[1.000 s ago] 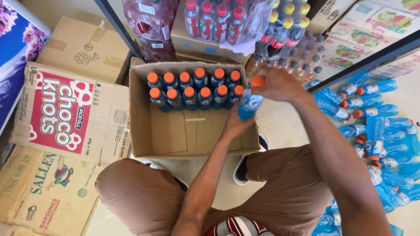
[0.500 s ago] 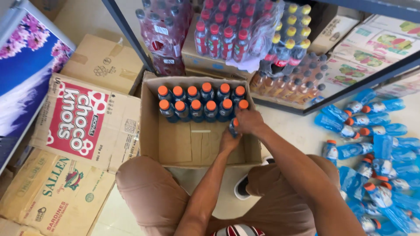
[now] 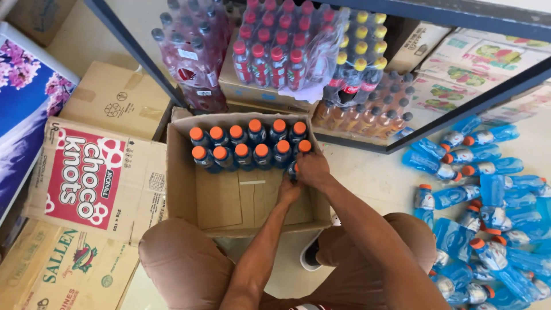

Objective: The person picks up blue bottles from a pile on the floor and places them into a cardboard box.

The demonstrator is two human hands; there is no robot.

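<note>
On a pale shop floor point(image 3: 367, 172), both hands grip one bottle point(image 3: 293, 169) inside the cardboard box point(image 3: 229, 201). The right hand point(image 3: 313, 168) wraps it; the left hand point(image 3: 288, 188) seems pressed just below. Capped bottles point(image 3: 247, 143) crowd just behind; loose blue ones point(image 3: 476, 201) lie rightward.

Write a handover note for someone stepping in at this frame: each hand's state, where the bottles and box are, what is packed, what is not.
Left hand: inside the cardboard box, at the base of a blue bottle, its grip hidden.
Right hand: closed on that same bottle, standing it at the right end of the second row.
Packed: two rows of orange-capped bottles stand upright against the box's far wall.
Not packed: the near half of the box floor is bare; a heap of loose blue bottles lies on the floor to the right.
Around: wrapped packs of drinks on the shelf behind the box, flat cartons to the left.
</note>
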